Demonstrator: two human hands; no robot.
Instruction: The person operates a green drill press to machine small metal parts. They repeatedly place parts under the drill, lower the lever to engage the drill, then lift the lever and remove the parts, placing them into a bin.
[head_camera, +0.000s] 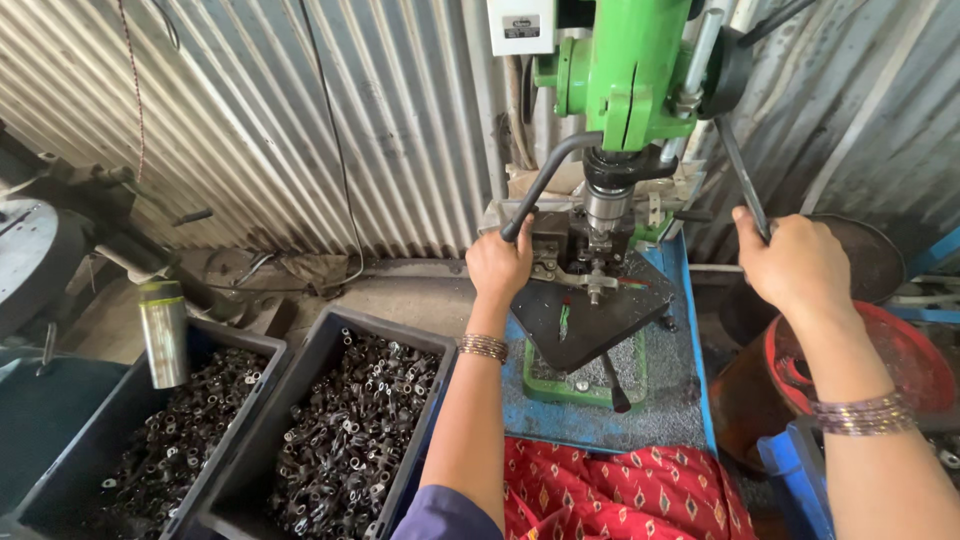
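Gripping the curved black metal clamp lever (545, 185) with my left hand (500, 265), I close my right hand (795, 262) around the thin dark feed handle (742, 180) of the green drill press (625, 70); the lever rises from the vise at the blue table's (680, 400) back edge.

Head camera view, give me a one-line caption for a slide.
Left hand at the clamp under a green drill press, right hand gripping its feed lever, beside two bins of small metal parts.

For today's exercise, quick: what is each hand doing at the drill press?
Left hand: closed at the vise.
Right hand: closed on the feed lever.
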